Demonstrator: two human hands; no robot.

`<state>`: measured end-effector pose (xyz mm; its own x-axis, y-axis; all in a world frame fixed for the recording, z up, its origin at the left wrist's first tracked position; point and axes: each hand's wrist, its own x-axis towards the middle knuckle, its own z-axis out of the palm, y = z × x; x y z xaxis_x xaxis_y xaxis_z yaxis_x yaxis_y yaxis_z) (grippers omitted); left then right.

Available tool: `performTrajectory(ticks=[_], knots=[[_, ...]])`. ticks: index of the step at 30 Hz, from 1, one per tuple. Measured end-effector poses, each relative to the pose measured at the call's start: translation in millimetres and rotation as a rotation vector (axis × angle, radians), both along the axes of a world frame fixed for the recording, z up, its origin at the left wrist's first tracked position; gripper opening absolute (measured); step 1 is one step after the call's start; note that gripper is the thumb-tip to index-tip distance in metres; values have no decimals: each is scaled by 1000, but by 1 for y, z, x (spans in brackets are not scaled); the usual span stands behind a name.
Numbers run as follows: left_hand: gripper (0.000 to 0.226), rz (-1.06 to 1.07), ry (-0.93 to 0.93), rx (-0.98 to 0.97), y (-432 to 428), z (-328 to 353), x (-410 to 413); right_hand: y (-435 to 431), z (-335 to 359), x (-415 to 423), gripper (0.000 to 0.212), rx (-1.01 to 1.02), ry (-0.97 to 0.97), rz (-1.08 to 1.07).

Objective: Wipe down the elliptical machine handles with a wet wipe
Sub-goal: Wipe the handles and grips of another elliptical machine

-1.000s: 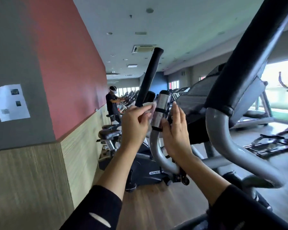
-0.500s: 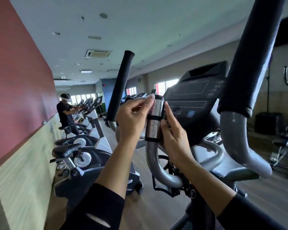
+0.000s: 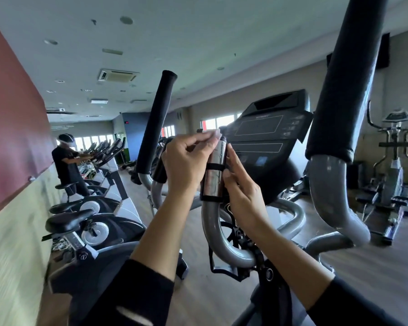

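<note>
Wipe (image 3: 213, 132) sits pinched under my left hand (image 3: 186, 163) fingertips, pressed over the top end of the metal sensor grip (image 3: 214, 170) on the elliptical's inner handle. My right hand (image 3: 242, 191) lies against that grip's right side, fingers straight and together, thumb on its front; whether they wrap behind it I cannot tell. Black foam handles (image 3: 154, 128) rise to either side, and the console (image 3: 266, 135) stands just behind my hands.
</note>
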<state>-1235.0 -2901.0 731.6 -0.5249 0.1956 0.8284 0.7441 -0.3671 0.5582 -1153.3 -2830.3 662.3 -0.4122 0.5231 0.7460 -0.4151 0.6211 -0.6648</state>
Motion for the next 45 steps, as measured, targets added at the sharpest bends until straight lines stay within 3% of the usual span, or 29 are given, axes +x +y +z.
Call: performTrajectory(ticks=[3, 5, 13, 18, 26, 35, 38, 45], knots=[[12, 239, 261, 10, -10, -26, 2, 0, -2, 1, 53, 4, 15, 24], [15, 281, 320, 21, -10, -31, 2, -1, -4, 1, 53, 12, 13, 37], [15, 200, 179, 87, -2, -15, 5, 1, -5, 1, 52, 25, -15, 12], [16, 97, -4, 47, -5, -12, 13, 0, -6, 1, 54, 35, -8, 20], [22, 195, 118, -85, -4, -10, 14, 0, -9, 2, 52, 9, -11, 44], [21, 266, 89, -88, 4, 6, 20, -1, -11, 4, 53, 0, -2, 98], [23, 256, 130, -92, -1, -9, 19, 0, -11, 8, 53, 12, -26, 99], [13, 189, 36, -45, 5, 10, 15, 2, -16, 4, 52, -6, -24, 110]])
